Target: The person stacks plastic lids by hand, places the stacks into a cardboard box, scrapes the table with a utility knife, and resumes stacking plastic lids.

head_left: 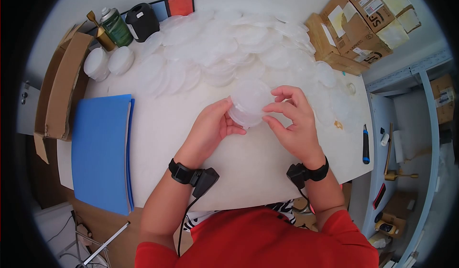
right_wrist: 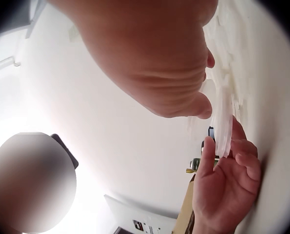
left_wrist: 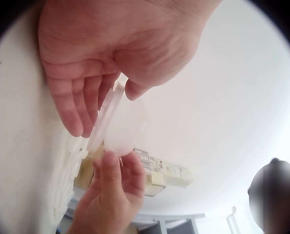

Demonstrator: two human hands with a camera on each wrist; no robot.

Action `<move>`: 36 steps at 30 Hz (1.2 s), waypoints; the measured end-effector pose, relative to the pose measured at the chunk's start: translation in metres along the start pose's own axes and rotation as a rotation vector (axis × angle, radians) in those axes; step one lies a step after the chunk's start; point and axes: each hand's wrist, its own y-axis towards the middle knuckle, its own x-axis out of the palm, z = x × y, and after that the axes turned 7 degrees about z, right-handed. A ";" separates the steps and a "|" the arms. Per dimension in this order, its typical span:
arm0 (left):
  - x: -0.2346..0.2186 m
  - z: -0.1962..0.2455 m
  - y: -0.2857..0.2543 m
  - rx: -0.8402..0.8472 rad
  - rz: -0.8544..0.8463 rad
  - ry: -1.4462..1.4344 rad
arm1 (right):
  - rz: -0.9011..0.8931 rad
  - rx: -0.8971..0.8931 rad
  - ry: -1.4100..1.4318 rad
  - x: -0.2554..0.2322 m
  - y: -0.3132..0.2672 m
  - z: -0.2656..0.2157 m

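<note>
A small stack of translucent round lids (head_left: 249, 101) is held above the table in the head view. The left hand (head_left: 210, 124) grips its left edge, thumb on the near face and fingers behind and below. At the right edge, the right hand (head_left: 294, 124) has its thumb and index fingertip at the rim, the other fingers bent. In the left wrist view the lids (left_wrist: 108, 117) stand tilted between both hands, and the right hand (left_wrist: 110, 195) pinches a lid's edge. The right wrist view shows the lids (right_wrist: 224, 122) edge-on in the left hand (right_wrist: 225, 190).
A wide heap of similar lids (head_left: 205, 43) covers the table's back. Round stacks (head_left: 97, 63), a green can (head_left: 116, 26) and a black bottle (head_left: 142, 22) stand back left. Blue folders (head_left: 101, 153) lie left; cardboard boxes (head_left: 354, 29) stand back right; a cutter (head_left: 366, 144) lies right.
</note>
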 end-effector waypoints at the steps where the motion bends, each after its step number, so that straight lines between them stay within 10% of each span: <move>1: -0.001 -0.001 0.001 0.001 0.000 -0.016 | -0.022 -0.079 -0.046 0.001 0.000 0.000; 23: 0.008 -0.005 -0.004 0.098 0.051 0.091 | -0.104 -0.141 -0.076 0.000 -0.006 0.003; 36: 0.017 -0.007 -0.012 0.059 -0.075 0.493 | -0.173 0.651 0.631 0.007 -0.009 0.002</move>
